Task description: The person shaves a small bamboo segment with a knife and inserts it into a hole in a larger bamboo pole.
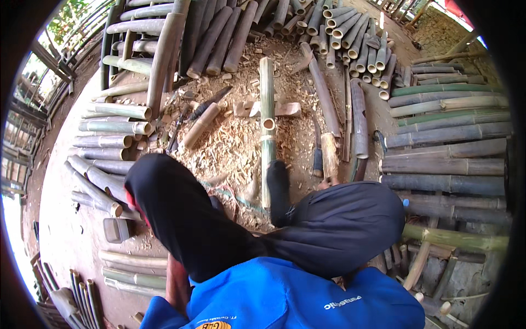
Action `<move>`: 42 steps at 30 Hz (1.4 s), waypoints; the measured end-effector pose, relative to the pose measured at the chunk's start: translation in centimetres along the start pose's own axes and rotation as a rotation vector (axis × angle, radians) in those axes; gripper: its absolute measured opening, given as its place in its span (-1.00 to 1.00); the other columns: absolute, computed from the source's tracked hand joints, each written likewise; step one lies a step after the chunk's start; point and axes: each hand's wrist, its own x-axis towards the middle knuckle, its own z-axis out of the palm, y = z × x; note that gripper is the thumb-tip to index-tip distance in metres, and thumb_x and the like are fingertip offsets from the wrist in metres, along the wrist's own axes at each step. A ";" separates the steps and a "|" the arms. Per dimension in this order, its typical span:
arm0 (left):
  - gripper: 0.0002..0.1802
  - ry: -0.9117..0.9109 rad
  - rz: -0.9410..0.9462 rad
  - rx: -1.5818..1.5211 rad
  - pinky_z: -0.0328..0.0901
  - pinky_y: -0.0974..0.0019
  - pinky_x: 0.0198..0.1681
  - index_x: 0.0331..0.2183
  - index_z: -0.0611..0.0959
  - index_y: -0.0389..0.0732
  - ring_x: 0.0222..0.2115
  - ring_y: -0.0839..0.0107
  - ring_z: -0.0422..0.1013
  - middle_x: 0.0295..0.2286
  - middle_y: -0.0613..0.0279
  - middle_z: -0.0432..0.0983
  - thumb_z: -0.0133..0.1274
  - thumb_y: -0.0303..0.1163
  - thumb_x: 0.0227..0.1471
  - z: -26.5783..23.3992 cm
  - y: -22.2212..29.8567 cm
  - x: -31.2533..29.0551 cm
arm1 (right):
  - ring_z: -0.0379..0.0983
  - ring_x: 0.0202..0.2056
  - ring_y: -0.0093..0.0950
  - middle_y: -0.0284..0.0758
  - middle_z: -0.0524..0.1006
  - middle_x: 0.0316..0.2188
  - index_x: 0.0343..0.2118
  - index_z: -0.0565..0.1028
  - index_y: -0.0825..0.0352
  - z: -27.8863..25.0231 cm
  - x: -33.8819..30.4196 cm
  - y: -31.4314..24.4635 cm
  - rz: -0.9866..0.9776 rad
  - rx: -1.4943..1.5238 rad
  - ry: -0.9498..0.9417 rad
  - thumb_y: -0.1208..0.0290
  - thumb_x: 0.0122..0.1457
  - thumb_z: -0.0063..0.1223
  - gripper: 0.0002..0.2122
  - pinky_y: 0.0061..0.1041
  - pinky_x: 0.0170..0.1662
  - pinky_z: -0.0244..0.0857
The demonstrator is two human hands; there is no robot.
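My right hand (328, 183) shows only in part past my right shin; its fingers appear closed around the lower end of a pale wooden club (329, 152). Of my left arm (176, 282) only the forearm shows beside my left thigh; the hand is hidden. Straight ahead, a bamboo tube (267, 88) lies across a notched wood block (289, 109), its open end toward me. Another bamboo length (266, 151) runs from under that end toward my dark-socked foot (279, 189). A dark-handled knife (318, 159) lies just left of the club.
Wood shavings (233, 137) cover the ground ahead. A dark-handled blade (211, 103) and a short bamboo piece (201, 126) lie left of the block. Cut bamboo is stacked at left (112, 128), far right (359, 41) and right (449, 166). A plastic container (118, 230) stands by my left knee.
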 end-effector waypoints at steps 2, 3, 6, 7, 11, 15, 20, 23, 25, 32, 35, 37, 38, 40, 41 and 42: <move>-0.60 0.096 0.116 -0.044 0.40 0.30 -0.26 -0.21 0.65 -0.34 -0.41 0.38 0.50 -0.37 0.11 0.61 0.04 -0.14 0.23 -1.2 0.5 -0.5 | 0.55 -0.19 -0.19 -0.03 0.50 -0.12 0.03 0.33 0.33 -1.6 -1.4 2.7 0.007 0.050 0.025 0.36 0.14 0.14 -0.58 -0.19 -0.14 0.44; -0.61 0.158 0.200 -0.065 0.40 0.30 -0.26 -0.20 0.65 -0.35 -0.41 0.37 0.50 -0.37 0.12 0.61 0.05 -0.16 0.23 -2.0 1.5 -0.6 | 0.55 -0.19 -0.20 -0.04 0.50 -0.12 0.03 0.34 0.33 -2.4 -1.9 3.9 0.011 0.074 0.034 0.37 0.14 0.13 -0.59 -0.20 -0.14 0.44; -0.64 0.337 0.516 -0.081 0.41 0.30 -0.24 -0.18 0.65 -0.38 -0.41 0.36 0.51 -0.36 0.12 0.61 0.07 -0.23 0.23 -5.2 7.6 -0.1 | 0.55 -0.21 -0.24 -0.05 0.50 -0.12 0.03 0.34 0.33 -4.2 -2.5 4.9 -0.020 0.200 0.031 0.40 0.14 0.12 -0.61 -0.23 -0.16 0.45; -0.65 0.382 0.618 -0.083 0.42 0.30 -0.23 -0.18 0.65 -0.39 -0.41 0.36 0.51 -0.36 0.12 0.61 0.08 -0.25 0.23 -6.6 9.9 1.0 | 0.55 -0.22 -0.25 -0.05 0.50 -0.12 0.02 0.35 0.33 -4.8 -2.6 4.9 -0.035 0.239 0.025 0.41 0.14 0.11 -0.61 -0.24 -0.17 0.45; -0.77 0.647 1.269 0.557 0.41 0.29 -0.27 -0.25 0.68 -0.33 -0.42 0.38 0.49 -0.37 0.11 0.58 0.15 -0.35 0.13 -4.2 22.1 -1.8 | 0.55 -0.24 -0.30 -0.07 0.49 -0.12 0.02 0.36 0.33 -5.3 -0.8 2.5 -0.144 0.500 -0.090 0.46 0.14 0.09 -0.64 -0.29 -0.19 0.46; -0.71 0.401 1.087 -0.121 0.38 0.30 -0.10 -0.17 0.67 -0.32 -0.28 0.36 0.50 -0.24 0.10 0.57 0.11 -0.32 0.15 10.8 29.5 -4.4 | 0.55 -0.28 -0.38 -0.10 0.50 -0.14 0.00 0.38 0.34 -4.0 3.2 -2.9 -0.147 0.885 -0.260 0.51 0.16 0.04 -0.68 -0.34 -0.24 0.47; -0.60 -0.516 0.909 0.463 0.41 0.44 -0.27 -0.05 0.64 -0.23 -0.41 0.47 0.50 -0.30 0.26 0.59 0.21 -0.51 0.00 24.7 27.9 4.7 | 0.52 -0.29 -0.47 -0.16 0.51 -0.10 0.01 0.39 0.36 -3.0 10.1 -16.3 -0.002 1.050 -0.737 0.51 0.29 -0.06 -0.76 -0.42 -0.27 0.45; -0.20 -0.703 1.128 1.204 0.36 0.15 0.08 0.16 0.48 -0.03 0.04 0.15 0.40 0.00 0.01 0.44 0.37 -0.44 -0.18 31.9 24.9 13.3 | 0.48 -0.18 -0.48 -0.18 0.48 -0.03 0.04 0.38 0.35 -2.4 16.3 -19.4 0.023 1.013 -0.692 0.46 0.32 -0.05 -0.74 -0.44 -0.16 0.42; -0.05 -0.909 1.078 1.569 0.20 0.00 0.25 0.23 0.39 0.04 0.21 0.06 0.20 0.12 -0.04 0.28 0.39 -0.43 -0.23 35.2 22.8 20.3 | 0.46 -0.12 -0.47 -0.19 0.47 -0.01 0.07 0.37 0.34 0.3 21.0 -20.7 0.045 0.915 -0.676 0.45 0.32 -0.05 -0.72 -0.43 -0.10 0.40; 0.03 -1.294 0.503 2.083 0.33 -0.03 0.15 0.23 0.41 0.06 0.12 0.03 0.38 0.12 -0.03 0.36 0.46 -0.22 -0.34 39.3 20.9 44.0 | 0.37 0.07 -0.45 -0.24 0.44 0.09 0.15 0.33 0.32 10.0 33.8 -23.3 0.060 0.490 -0.680 0.42 0.31 -0.04 -0.64 -0.41 0.11 0.32; -0.03 -1.218 0.496 1.763 0.41 0.01 0.08 0.22 0.42 0.03 0.05 -0.02 0.45 0.09 -0.07 0.39 0.43 -0.28 -0.29 39.8 21.0 48.8 | 0.33 0.16 -0.44 -0.26 0.42 0.13 0.18 0.32 0.32 10.8 38.1 -23.3 0.179 0.514 -0.650 0.40 0.31 -0.04 -0.61 -0.40 0.20 0.29; -0.04 -1.184 0.513 1.637 0.41 0.03 0.08 0.22 0.43 0.01 0.05 -0.04 0.45 0.07 -0.10 0.39 0.40 -0.38 -0.29 40.2 21.7 50.7 | 0.41 0.06 -0.50 -0.26 0.45 0.08 0.17 0.32 0.25 11.2 40.3 -23.7 0.512 0.891 -0.507 0.33 0.38 -0.08 -0.66 -0.44 0.05 0.37; -0.06 -1.088 0.512 1.548 0.42 0.04 0.09 0.22 0.43 -0.02 0.04 -0.06 0.45 0.06 -0.12 0.39 0.37 -0.47 -0.28 38.8 22.6 52.0 | 0.45 0.05 -0.45 -0.21 0.48 0.05 0.21 0.29 0.29 9.9 41.1 -28.2 0.515 0.805 -0.483 0.37 0.32 0.01 -0.58 -0.43 0.06 0.41; -0.05 -1.042 0.559 1.369 0.42 0.03 0.10 0.23 0.42 -0.03 0.04 -0.07 0.45 0.06 -0.14 0.38 0.33 -0.54 -0.28 38.3 23.7 53.4 | 0.47 0.04 -0.43 -0.20 0.49 0.03 0.20 0.30 0.31 8.0 44.7 -30.5 0.279 0.544 -0.602 0.39 0.30 0.03 -0.58 -0.41 0.06 0.42; -0.05 -1.002 0.604 1.193 0.43 0.03 0.11 0.23 0.42 -0.04 0.04 -0.07 0.45 0.06 -0.17 0.37 0.30 -0.62 -0.28 38.3 23.9 54.0 | 0.48 0.02 -0.42 -0.19 0.51 0.01 0.19 0.32 0.32 7.4 46.9 -31.0 0.048 0.283 -0.701 0.41 0.28 0.04 -0.57 -0.40 0.06 0.43; -0.15 -0.973 0.572 1.144 0.44 0.01 0.11 0.19 0.44 0.00 0.05 -0.18 0.41 0.12 -0.28 0.26 0.23 -0.62 -0.19 38.0 24.7 54.6 | 0.49 0.01 -0.40 -0.17 0.52 -0.01 0.19 0.33 0.34 6.7 48.8 -32.0 -0.191 0.021 -0.791 0.43 0.26 0.06 -0.56 -0.39 0.07 0.44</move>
